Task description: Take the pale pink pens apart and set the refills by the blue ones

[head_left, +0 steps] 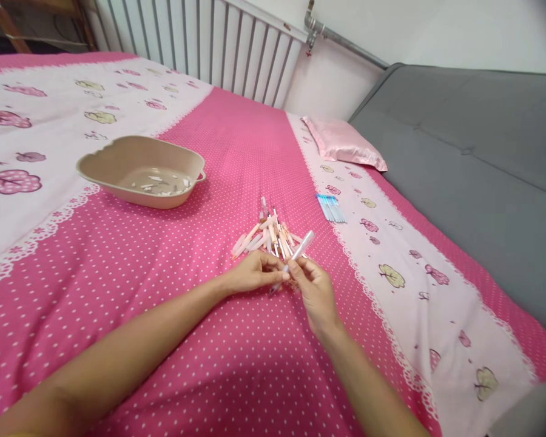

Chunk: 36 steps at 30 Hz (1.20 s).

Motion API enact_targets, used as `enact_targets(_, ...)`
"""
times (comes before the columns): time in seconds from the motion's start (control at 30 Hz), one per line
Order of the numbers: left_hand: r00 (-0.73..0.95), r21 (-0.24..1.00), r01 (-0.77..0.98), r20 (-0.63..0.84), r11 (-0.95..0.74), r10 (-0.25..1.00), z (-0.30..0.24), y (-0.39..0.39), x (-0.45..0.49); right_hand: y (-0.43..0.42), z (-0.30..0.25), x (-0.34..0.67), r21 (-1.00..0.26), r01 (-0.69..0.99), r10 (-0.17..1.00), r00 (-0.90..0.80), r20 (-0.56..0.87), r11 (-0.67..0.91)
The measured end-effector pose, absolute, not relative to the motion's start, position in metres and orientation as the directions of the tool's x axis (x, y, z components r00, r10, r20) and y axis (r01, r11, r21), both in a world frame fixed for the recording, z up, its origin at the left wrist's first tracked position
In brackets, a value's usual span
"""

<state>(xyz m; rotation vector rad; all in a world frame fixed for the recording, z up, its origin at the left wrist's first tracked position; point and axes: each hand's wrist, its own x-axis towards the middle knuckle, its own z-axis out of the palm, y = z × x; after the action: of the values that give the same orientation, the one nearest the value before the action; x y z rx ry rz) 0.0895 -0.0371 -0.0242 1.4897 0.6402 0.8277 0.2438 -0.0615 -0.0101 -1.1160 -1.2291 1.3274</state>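
A pale, translucent pen (304,244) slants up and to the right between my two hands. My right hand (316,291) pinches it around the middle with thumb and fingers. At its lower end, the fingertips of my left hand (252,271) close on the pen, with the thumb stretched toward the right hand. Just beyond my hands lies a loose pile of pens and pen parts (266,235), pink, peach, white and clear, pointing in different directions. My fingers hide the near edge of that pile.
A beige plastic basin (139,149) stands to the left, with several small white pieces (164,182) on its bottom. Light-blue pens (331,209) lie side by side to the right. Farther back are a pink pillow (343,142), a grey headboard (464,145) and a white radiator (200,42).
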Motion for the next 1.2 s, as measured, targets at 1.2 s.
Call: enact_targets(1.2, 0.089, 0.575, -0.794, -0.215, 0.200, 0.973, -0.014, -0.011, 0.052, -0.062, -0.003, 0.250, -0.992, -0.123, 0.999, 0.026, -0.037, -0.033)
